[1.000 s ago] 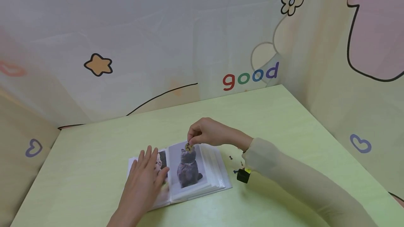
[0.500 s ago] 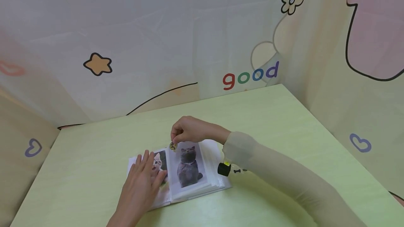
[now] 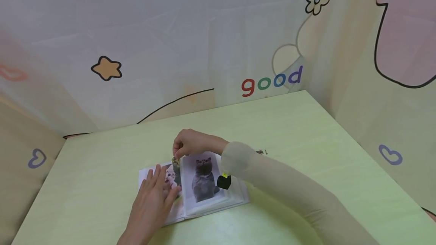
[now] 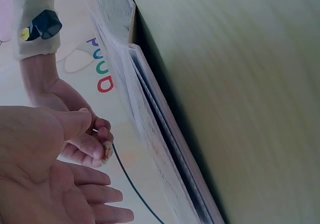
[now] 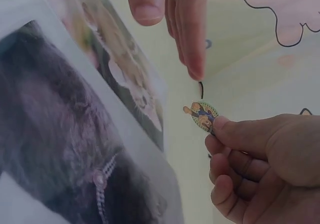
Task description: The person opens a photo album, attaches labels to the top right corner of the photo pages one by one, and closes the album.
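An open photo album (image 3: 201,211) lies on the table, with a grey cat photo (image 3: 203,186) on its right page and a kitten photo (image 3: 171,179) on its left. My left hand (image 3: 150,197) is spread over the left page, fingers straight, partly covering the kitten photo. Between thumb and forefinger, my right hand (image 3: 190,142) pinches a small oval sticker (image 5: 204,118) with a cartoon figure and green border. That sticker is held near the top of the left page, by the album's spine. In the right wrist view it stands apart from the left fingertips.
Small dark stickers or bits (image 3: 260,152) lie on the table behind the right sleeve (image 3: 272,177). A black block with a yellow part (image 3: 224,182) is at the right cuff, over the album's right side. Printed curtains (image 3: 218,41) stand behind the table.
My right hand has moved left with the sticker, from over the grey cat's head to the top of the left page. The left hand has stayed nearly still.
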Tool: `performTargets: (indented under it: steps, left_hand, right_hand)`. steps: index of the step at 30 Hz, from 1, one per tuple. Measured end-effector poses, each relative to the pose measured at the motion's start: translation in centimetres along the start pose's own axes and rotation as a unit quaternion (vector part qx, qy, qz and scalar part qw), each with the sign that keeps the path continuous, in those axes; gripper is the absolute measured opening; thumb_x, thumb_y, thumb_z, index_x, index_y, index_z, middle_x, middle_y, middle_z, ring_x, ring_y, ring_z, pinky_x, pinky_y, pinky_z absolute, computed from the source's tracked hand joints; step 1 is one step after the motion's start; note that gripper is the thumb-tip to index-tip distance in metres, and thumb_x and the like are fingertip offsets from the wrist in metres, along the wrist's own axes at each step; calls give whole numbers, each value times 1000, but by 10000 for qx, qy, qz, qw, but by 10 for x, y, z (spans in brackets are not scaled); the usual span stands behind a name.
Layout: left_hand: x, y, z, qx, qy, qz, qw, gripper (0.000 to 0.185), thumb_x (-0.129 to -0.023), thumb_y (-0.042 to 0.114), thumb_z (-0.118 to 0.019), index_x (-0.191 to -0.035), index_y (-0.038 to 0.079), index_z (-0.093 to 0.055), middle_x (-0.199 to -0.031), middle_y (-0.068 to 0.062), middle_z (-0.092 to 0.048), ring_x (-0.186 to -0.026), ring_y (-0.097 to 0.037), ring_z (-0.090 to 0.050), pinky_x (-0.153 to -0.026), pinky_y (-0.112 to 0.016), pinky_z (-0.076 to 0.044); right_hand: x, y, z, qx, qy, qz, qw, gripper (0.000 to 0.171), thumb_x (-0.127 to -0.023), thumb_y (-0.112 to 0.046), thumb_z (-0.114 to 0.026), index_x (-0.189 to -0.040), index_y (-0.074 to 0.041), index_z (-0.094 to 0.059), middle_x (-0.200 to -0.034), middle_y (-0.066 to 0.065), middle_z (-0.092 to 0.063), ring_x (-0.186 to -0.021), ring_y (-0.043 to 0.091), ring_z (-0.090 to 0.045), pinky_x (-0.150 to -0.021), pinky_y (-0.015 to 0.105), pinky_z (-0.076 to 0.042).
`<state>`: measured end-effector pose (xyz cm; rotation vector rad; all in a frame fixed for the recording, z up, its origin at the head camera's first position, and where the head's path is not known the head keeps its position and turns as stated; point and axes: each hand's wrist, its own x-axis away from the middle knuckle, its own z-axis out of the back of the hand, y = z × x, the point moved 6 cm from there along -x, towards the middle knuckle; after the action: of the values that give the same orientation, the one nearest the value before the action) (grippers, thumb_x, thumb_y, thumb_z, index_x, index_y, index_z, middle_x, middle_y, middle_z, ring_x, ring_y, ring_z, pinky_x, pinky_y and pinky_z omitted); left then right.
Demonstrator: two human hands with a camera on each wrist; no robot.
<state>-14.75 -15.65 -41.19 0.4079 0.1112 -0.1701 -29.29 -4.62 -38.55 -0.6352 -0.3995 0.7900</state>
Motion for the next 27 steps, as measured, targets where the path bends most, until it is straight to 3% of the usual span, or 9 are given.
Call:
performTargets:
  steps: [15,27]
  left_hand:
    - [2,-2,-1,19,9,-15,10000,75,-102,36,-67,-154,-8,-38,-158,-29,-36,-146,-50,-33,-117,-64,-28]
    - [4,-3,-3,-27,19,-48,10000,75,-101,35,-68,-152,-11,-39,-157,-30,-39,-144,-51,-35,-115,-65,-30]
  right_hand:
    - [-16,11,-15,153,-46,-162,9997,8,-95,-10,-75,-88,-9,-79,-77,-8,-68,-67,7,-49,-62,20,-38]
    - [-25,13,-26,498,5,-75,9987,10,-94,-10,-76,-85,-11,-80,-74,-11,-68,-67,5,-52,-66,18,-41]
